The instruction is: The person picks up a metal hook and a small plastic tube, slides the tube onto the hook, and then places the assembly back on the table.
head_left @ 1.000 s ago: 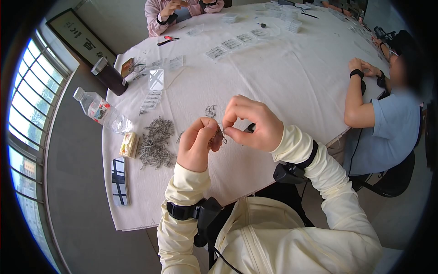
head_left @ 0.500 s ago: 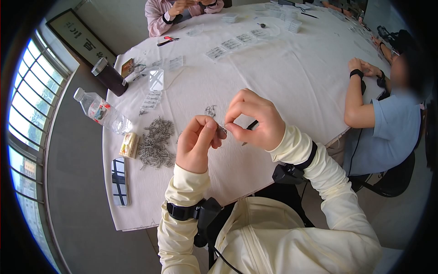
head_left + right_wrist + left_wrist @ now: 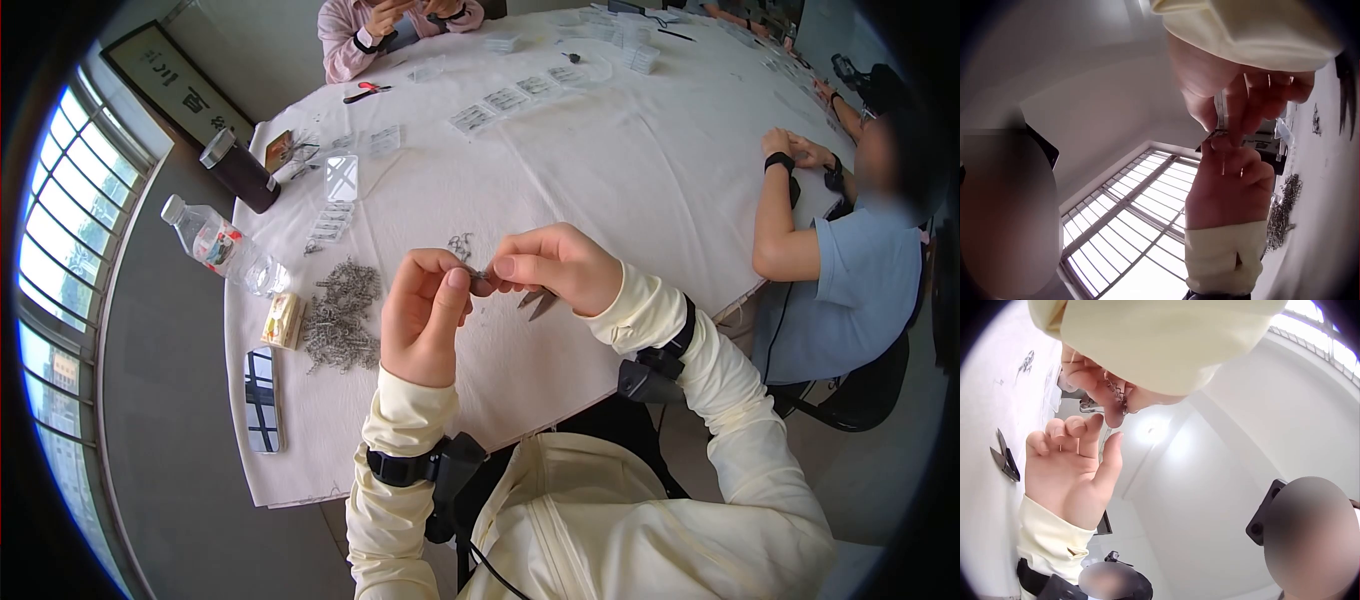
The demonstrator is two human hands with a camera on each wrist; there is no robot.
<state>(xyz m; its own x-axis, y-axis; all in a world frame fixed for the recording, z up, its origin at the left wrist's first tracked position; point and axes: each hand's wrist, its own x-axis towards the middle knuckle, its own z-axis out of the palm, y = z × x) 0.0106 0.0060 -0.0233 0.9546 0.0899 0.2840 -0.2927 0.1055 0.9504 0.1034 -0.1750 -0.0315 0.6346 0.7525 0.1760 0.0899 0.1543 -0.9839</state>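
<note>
My left hand pinches a small silver metal chain between thumb and fingertips, above the table; part of it is hidden in the fingers. My right hand reaches in from the right, its thumb and forefinger extended right at the left fingertips. A gap shows between that thumb and forefinger in the left wrist view. Below the right hand, dark thread snips lie on the cloth, blades apart. Beyond the hands lies a short length of chain. Left of my left hand is a tangled pile of metal chains.
At the left edge of the white-covered table are a phone, a tissue pack, a tilted water bottle and a dark flask. Clear trays and red-handled pliers lie farther back. Other people sit across and right.
My right hand has turned and its thumb and forefinger have straightened and parted, closing up to the left fingertips. The snips under it show more. My left hand has shifted slightly.
</note>
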